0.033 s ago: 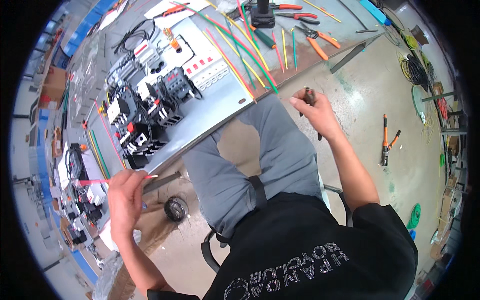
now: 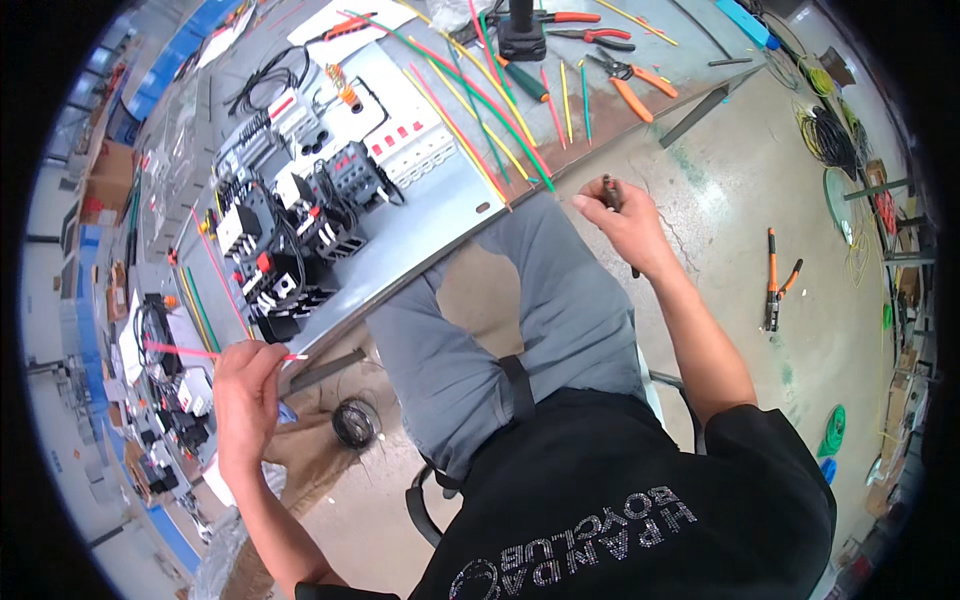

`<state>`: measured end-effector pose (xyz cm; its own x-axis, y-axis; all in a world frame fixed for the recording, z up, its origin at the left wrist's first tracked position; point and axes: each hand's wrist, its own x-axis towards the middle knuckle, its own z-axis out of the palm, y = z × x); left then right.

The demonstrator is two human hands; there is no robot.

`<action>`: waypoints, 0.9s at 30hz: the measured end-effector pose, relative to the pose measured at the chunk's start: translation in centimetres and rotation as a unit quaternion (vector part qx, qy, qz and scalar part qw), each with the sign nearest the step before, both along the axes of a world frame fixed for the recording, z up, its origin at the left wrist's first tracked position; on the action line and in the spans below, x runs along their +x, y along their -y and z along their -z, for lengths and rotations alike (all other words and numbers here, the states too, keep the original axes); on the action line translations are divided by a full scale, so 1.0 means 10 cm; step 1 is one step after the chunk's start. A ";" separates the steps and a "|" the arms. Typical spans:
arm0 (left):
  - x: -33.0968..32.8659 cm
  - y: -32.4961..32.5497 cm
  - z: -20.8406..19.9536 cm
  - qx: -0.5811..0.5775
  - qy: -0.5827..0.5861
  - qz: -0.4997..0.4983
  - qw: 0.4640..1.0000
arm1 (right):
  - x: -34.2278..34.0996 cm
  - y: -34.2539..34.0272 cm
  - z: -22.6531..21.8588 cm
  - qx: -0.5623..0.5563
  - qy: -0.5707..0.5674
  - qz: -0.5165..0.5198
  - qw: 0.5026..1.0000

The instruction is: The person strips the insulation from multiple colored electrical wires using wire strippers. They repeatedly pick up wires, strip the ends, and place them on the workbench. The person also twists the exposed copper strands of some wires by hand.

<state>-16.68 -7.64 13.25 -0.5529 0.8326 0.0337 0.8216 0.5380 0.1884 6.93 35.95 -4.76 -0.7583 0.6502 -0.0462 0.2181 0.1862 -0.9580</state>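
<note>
Red wire (image 2: 180,349): pinched in your left hand (image 2: 243,393), off the desk's (image 2: 440,215) near-left corner, its stripped tip pointing right.
Left grip: fingers pressed together on that wire.
Right hand (image 2: 625,225): raised beside the desk edge, above your knee.
Right grip: closed around a small dark tool (image 2: 612,193).
Desk: black contactors (image 2: 285,250), loose coloured wires (image 2: 480,110).

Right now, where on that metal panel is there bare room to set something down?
Bare metal lies along the panel's near edge, between the black switch blocks and the loose coloured wires. The far left, around the blocks, is crowded; the bench beyond holds pliers.
</note>
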 end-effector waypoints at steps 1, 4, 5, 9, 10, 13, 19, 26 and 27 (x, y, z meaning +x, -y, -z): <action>-0.19 0.09 0.06 -0.011 -0.025 0.025 0.999 | -0.07 0.01 -0.02 0.015 0.004 0.012 1.000; -0.57 0.45 0.30 -0.001 -0.012 0.014 1.000 | -0.26 0.07 -0.05 0.081 0.023 0.024 0.996; -0.70 0.57 0.40 0.015 -0.001 0.007 1.000 | -0.31 0.06 -0.10 0.109 0.026 0.030 0.993; -0.98 0.91 0.87 -0.016 -0.054 0.013 0.998 | -0.35 0.02 -0.01 0.043 0.071 0.011 0.997; -0.99 0.93 0.91 -0.008 -0.044 0.001 0.999 | -0.36 0.02 0.04 0.025 0.074 0.010 0.997; -0.95 1.07 1.05 0.020 -0.003 -0.052 0.998 | -0.38 0.01 0.12 -0.053 0.034 -0.005 0.998; -0.66 0.89 0.90 0.141 -0.061 -0.151 0.977 | -0.33 0.05 -0.17 -0.417 -0.121 -0.063 0.898; 0.43 -0.21 0.83 0.361 0.228 -0.213 0.879 | -0.10 0.43 -0.75 -0.395 -0.154 -0.114 0.898; 0.63 -0.52 0.79 0.367 0.335 -0.202 0.844 | -0.07 0.52 -0.76 -0.384 -0.164 -0.118 0.901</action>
